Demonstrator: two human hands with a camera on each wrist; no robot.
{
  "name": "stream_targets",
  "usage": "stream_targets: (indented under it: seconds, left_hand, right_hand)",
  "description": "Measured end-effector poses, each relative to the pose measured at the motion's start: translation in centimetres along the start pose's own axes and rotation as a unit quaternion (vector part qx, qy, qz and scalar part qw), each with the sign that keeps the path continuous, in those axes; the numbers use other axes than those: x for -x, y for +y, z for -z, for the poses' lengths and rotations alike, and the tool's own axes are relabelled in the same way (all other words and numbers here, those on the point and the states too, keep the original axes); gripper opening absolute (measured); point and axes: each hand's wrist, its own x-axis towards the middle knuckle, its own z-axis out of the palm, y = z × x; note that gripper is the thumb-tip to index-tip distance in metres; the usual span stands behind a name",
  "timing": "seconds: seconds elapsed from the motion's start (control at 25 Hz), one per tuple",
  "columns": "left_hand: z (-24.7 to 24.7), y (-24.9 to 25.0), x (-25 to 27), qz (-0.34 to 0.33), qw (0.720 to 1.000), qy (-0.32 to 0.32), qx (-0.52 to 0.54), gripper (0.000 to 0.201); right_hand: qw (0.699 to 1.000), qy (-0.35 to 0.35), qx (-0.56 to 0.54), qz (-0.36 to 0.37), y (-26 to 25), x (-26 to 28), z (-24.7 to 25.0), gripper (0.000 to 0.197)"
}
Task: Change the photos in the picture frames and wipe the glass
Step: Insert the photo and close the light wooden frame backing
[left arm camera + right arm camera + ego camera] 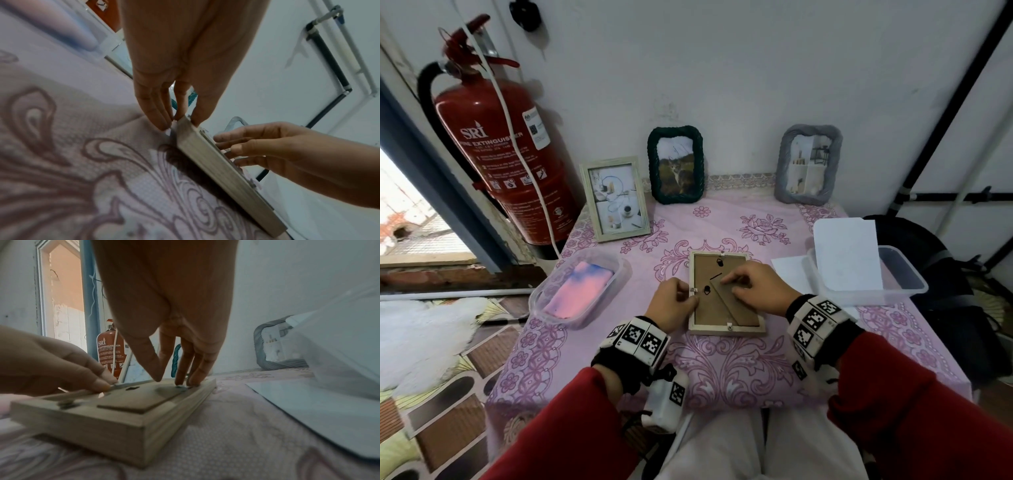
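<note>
A pale wooden picture frame (726, 329) lies face down in the middle of the pink flowered tablecloth, its brown backing board (709, 274) up. My left hand (693, 297) pinches the frame's left rail at a small metal tab; in the left wrist view the left hand (180, 121) has thumb above and fingers on the side of the frame (222, 175). My right hand (729, 286) rests thumb and fingertips on the backing and its folded stand. The right wrist view shows the right hand (174, 382) pressing down on the frame (115, 423).
Three frames stand at the back: white (616, 198), green (676, 164), grey (808, 164). A clear tub (541, 298) with a pink-blue cloth sits left. Another tub (907, 274) with white sheets sits right, a white sheet (789, 274) lying beside it. A fire extinguisher (500, 154) hangs at far left.
</note>
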Motion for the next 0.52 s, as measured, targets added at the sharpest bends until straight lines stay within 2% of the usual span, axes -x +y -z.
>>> stream_targets:
  seconds: [0.12,0.24,0.36,0.52]
  left_hand:
    - [-0.2,0.6,0.4,0.006,0.988,0.015,0.152,0.022]
    - [-0.1,1.6,0.7,0.022,0.96,0.006,0.279,0.041]
    - [0.1,2.8,1.0,0.022,0.95,-0.023,0.311,0.04]
    - [0.4,4.3,1.2,-0.025,0.951,-0.026,0.308,0.042]
  right_hand:
    - [0.999,0.022,-0.044,0.0,-0.6,0.2,-0.3,0.033]
    - [0.995,0.054,-0.083,0.01,-1.4,0.2,-0.2,0.033]
    - [0.993,0.083,-0.08,0.017,-2.4,-0.1,0.1,0.03]
    - [0.978,0.178,-0.106,0.014,-3.9,-0.4,1.6,0.024]
